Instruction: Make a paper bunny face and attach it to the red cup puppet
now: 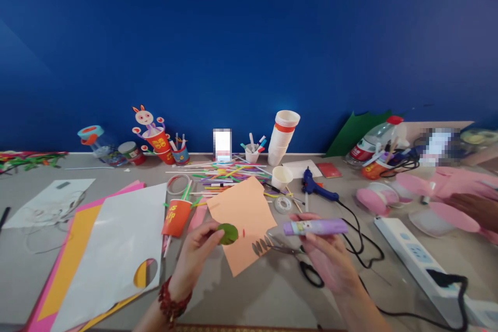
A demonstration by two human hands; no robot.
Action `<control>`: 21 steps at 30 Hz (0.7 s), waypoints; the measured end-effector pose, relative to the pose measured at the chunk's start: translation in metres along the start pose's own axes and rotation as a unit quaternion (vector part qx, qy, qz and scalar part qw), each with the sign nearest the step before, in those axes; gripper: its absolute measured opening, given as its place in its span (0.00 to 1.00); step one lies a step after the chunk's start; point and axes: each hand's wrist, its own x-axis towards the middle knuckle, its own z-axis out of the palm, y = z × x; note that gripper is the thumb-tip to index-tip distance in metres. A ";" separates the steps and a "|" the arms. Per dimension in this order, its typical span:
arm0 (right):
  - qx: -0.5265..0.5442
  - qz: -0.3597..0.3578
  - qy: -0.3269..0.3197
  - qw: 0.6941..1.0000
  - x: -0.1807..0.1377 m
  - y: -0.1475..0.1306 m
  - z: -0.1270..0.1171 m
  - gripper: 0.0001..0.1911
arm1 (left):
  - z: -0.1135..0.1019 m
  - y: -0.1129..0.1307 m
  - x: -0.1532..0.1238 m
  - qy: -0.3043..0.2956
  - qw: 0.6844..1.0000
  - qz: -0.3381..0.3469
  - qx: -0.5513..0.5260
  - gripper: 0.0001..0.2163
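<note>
In the head view, I have my left hand [196, 250] pinching a round green piece [229, 234] between thumb and fingers, held up in front of the left part of a peach sheet [249, 207]. My right hand [330, 262] grips a purple tube [316, 226] lying crosswise, fingers behind it and thumb in front; I can't tell whether it is capped. Between the hands, small dark leaf-like pieces [261, 245] show at the sheet's lower right edge, and black-handled scissors [311, 274] lie beside my right hand. A red cup [178, 218] with green stems stands beyond my left hand, close to a stack topped by a white sheet [124, 238] with a round hole. Past the purple tube I see a blue glue gun [317, 187], a tape roll [283, 204] and a white cup [281, 178]. At far right, a co-worker's hand [474, 208] sits by blurred pink pieces [453, 215].
</note>
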 end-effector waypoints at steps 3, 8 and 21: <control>-0.253 -0.099 0.018 0.962 0.012 0.005 -0.018 0.17 | 0.003 -0.007 0.000 0.008 0.996 -0.061 -0.057 0.09; -0.544 -0.136 0.070 0.825 0.034 0.030 -0.049 0.23 | 0.011 -0.007 -0.002 -0.021 0.994 -0.085 -0.067 0.11; -0.643 -0.141 0.113 0.744 0.044 0.050 -0.059 0.27 | 0.013 -0.013 -0.007 -0.099 0.963 0.066 0.243 0.06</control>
